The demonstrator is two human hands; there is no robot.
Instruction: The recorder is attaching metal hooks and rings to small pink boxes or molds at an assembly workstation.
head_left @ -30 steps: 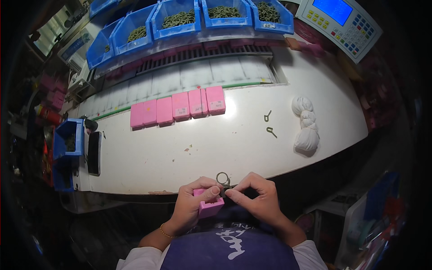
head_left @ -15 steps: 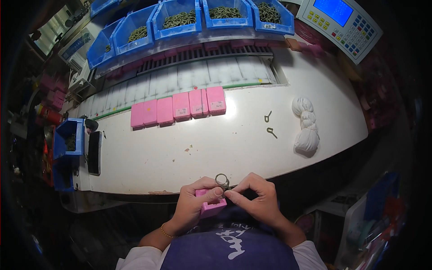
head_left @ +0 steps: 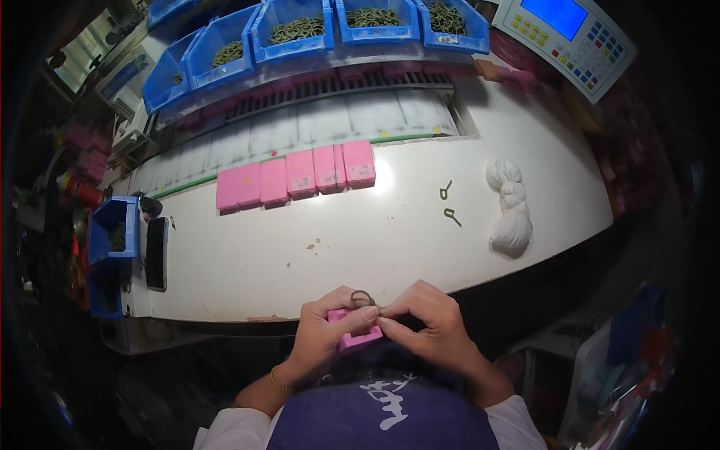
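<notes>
the left hand point(head_left: 324, 324) clasps a pink block point(head_left: 361, 342) and green ring point(head_left: 363, 292); the right hand point(head_left: 429, 316) pinches the ring's near-right end.

Purple apron point(head_left: 330, 420) — white lettering point(head_left: 391, 407); white sleeves point(head_left: 236, 430); gold bracelet point(head_left: 279, 379)

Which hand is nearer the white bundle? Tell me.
Right. The right hand is below and left of the white bundle in view; the left hand is farther left, holding the pink block.
</notes>
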